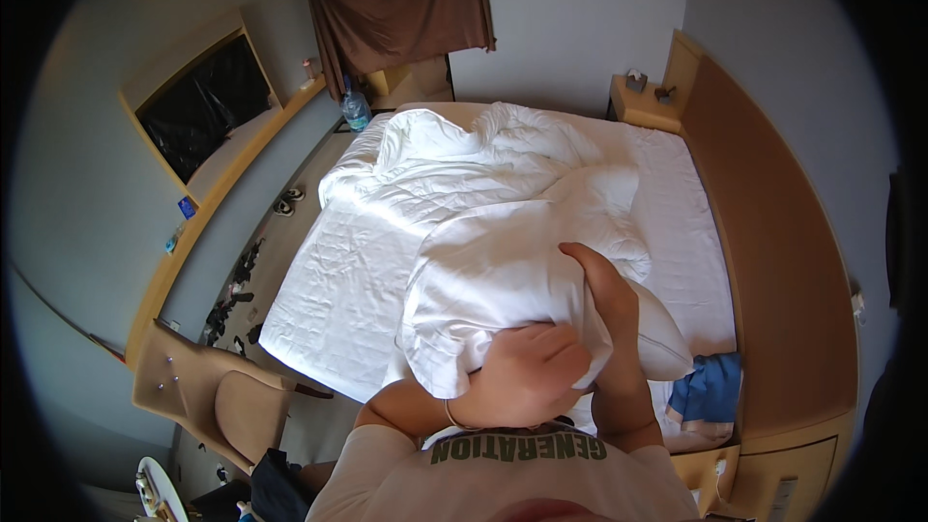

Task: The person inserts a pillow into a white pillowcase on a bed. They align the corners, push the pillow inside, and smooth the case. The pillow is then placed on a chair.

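Observation:
Just in front of my chest I hold up a white pillow [483, 271] in a smooth white case, its far end over the bed. My left hand [541, 365] is closed in a fist on the near edge, bunching the fabric. Along the pillow's right side, my right hand [607, 285] grips with the thumb on top; its other fingers are hidden by the cloth. Another white pillow [662, 333] lies on the bed just right of my right forearm. Beyond, a rumpled white duvet [464, 159] covers the far half of the bed [319, 300].
A brown headboard [773, 251] runs along the right side, with a blue cloth [708, 391] beside it. A nightstand [648, 108] stands at the far right. At left are a tan chair [217, 391], a wall ledge [208, 217], a water jug [356, 111] and shoes [288, 201] on the floor.

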`<move>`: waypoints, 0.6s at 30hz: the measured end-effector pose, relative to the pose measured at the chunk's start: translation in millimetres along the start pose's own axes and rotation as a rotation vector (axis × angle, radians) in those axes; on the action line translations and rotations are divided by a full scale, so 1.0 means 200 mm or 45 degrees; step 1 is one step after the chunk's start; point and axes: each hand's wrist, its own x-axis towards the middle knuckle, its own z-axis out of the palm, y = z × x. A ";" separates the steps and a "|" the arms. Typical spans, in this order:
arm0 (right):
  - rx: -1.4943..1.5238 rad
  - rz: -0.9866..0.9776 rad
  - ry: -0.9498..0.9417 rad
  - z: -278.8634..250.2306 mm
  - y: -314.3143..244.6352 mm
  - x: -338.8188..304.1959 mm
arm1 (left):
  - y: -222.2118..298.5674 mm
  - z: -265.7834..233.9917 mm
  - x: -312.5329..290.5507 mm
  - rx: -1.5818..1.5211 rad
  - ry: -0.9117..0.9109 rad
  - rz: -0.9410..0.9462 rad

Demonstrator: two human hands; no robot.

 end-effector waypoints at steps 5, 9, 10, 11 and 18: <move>0.088 0.238 -0.196 0.34 0.25 -0.03 | -0.35 0.10 -0.26 0.248 0.079 -0.391; -0.184 0.469 -0.449 0.71 0.48 -0.14 | -0.59 0.13 -0.69 0.590 0.023 -0.800; -0.158 0.492 -0.475 0.77 0.50 -0.21 | -0.62 0.11 -0.79 0.689 -0.057 -0.921; -0.153 0.564 -0.519 0.82 0.51 -0.25 | -0.66 0.09 -0.88 0.795 0.021 -0.874; 0.011 0.203 -0.138 1.05 0.41 -0.28 | -0.62 0.01 -1.06 0.643 0.266 -0.859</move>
